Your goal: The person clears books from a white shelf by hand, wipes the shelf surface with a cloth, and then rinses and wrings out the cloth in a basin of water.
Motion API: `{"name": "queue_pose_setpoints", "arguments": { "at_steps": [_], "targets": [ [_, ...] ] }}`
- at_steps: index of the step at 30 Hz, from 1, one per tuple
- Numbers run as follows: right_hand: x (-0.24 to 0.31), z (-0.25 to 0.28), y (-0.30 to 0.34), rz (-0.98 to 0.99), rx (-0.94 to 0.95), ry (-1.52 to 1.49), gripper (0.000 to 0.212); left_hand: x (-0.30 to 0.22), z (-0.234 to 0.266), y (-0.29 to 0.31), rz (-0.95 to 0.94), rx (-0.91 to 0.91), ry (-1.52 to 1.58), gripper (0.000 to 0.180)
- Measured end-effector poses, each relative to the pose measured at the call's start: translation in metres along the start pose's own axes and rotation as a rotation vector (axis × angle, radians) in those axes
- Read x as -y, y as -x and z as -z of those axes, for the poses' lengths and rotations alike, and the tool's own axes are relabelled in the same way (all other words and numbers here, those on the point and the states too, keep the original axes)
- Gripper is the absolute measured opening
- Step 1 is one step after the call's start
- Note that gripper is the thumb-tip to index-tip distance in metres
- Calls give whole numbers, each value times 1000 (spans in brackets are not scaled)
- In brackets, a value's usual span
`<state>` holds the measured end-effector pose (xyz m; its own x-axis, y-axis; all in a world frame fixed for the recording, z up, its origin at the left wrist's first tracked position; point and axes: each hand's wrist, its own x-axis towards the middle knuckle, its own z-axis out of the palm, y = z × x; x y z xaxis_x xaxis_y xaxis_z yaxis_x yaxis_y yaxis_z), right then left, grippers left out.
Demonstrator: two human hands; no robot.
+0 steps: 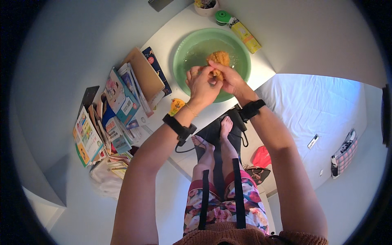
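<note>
A green round basin (178,77) with water in it stands on the white tabletop. Over its near part both hands meet around a wet, fuzzy orange cloth (219,58). My left hand (203,86) has its fingers curled in and pinches the lower part of the cloth; a ring and a thin bracelet show on it. My right hand (230,79) grips the cloth from the other side, thumb across it. The bunched upper part of the cloth sticks out beyond the fingers. Its exact shape is partly hidden by my hands.
Left of the basin lean stacked books and papers (122,98). A small yellow packet (177,106) lies near the table's front edge. Behind the basin are a yellow box (245,36), a green round-headed item (223,17) and a plant pot (206,8). A bed (310,110) is at right.
</note>
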<state>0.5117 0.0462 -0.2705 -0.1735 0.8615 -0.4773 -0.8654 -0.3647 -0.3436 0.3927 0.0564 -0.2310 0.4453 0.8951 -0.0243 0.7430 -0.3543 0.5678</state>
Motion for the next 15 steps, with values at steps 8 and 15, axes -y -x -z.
{"name": "queue_pose_setpoints", "arguments": {
  "at_steps": [8,15],
  "targets": [
    [45,-9,20,-480,316,272,14,5,67,-25,-704,42,-234,62],
    [65,-95,21,-486,79,1642,25,27,51,-62,-800,96,-263,34]
  ]
}}
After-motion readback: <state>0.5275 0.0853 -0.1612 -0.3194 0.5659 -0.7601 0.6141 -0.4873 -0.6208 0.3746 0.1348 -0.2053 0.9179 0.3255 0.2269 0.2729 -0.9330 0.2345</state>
